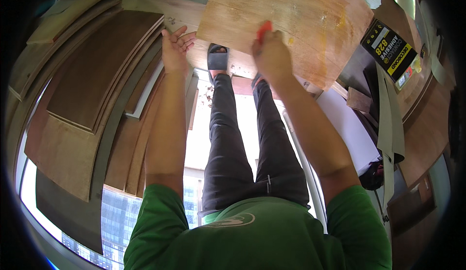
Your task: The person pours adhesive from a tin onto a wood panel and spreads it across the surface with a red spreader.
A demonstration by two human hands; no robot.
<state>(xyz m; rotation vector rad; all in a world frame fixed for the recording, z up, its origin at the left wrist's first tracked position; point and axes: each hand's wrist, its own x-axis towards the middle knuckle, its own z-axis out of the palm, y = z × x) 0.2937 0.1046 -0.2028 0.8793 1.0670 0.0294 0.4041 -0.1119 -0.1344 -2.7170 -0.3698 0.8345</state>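
Note:
A light-brown plywood board lies in front of me, with wet, yellowish glossy streaks on its right part. My right hand is over the board's near edge, closed round a small red tool. The tool is partly hidden by the fingers and blurred, so its exact kind cannot be made out. Just off the board's left corner, my left hand is held palm up, fingers apart and slightly curled, with nothing in it.
Brown wood panels are stacked on the left. To the right stands a black and yellow container, near a small wood block and grey sheet strips. My sandalled foot is below the board's near edge.

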